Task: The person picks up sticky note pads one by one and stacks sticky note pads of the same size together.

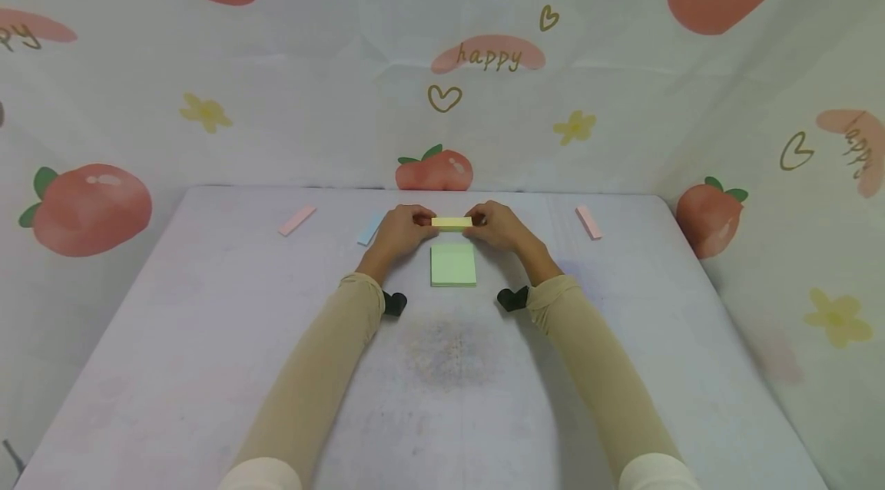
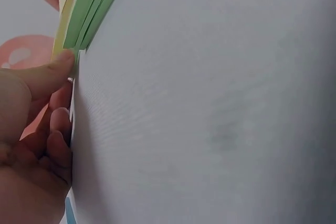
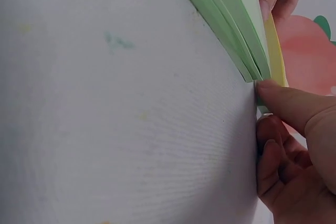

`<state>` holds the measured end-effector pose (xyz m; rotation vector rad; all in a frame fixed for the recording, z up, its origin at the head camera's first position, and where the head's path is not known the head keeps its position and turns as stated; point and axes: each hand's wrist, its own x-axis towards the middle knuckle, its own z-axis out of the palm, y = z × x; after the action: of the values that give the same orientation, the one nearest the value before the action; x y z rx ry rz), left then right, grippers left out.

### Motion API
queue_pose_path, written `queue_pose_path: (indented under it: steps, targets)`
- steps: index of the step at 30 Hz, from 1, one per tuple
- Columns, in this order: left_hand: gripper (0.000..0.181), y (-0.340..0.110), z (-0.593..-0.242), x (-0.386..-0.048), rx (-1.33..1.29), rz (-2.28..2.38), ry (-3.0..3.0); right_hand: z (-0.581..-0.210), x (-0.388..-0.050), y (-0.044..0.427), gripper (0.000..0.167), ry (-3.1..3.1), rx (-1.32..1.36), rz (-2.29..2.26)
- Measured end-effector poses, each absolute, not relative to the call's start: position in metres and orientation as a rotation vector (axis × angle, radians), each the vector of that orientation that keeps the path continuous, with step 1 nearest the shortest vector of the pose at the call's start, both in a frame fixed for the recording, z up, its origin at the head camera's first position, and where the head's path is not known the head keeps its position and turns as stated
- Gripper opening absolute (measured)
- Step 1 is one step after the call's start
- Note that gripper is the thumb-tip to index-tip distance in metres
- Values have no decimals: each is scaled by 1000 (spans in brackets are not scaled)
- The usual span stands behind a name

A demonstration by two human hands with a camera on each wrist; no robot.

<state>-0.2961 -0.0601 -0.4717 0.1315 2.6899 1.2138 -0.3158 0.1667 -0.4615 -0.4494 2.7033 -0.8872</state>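
Both hands hold a narrow yellow sticky note pad (image 1: pixel 452 222) by its two ends, with a thin green edge showing along its near side. My left hand (image 1: pixel 403 233) pinches the left end between thumb and fingers. At the right end, the thumb and fingers of my right hand (image 1: pixel 502 226) do the same. Just nearer than the strip lies a square green sticky note pad (image 1: pixel 452 266), untouched on the table. Its layered edge fills the top of both wrist views. Partly behind the left hand is a blue strip (image 1: pixel 369 230).
A pink strip (image 1: pixel 297 220) lies at the table's far left and another pink strip (image 1: pixel 588 222) at the far right. The white table (image 1: pixel 442 398) ends against a patterned cloth (image 1: pixel 332 91). Black heart-shaped pieces (image 1: pixel 395 304) sit at both cuffs.
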Motion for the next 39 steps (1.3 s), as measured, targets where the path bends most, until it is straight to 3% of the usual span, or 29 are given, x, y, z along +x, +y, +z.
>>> queue_pose_path:
  steps: [39]
  targets:
    - [33,-54,-469,-298,128,1066,2763,-461,-313,167,33,2730,-458,-870]
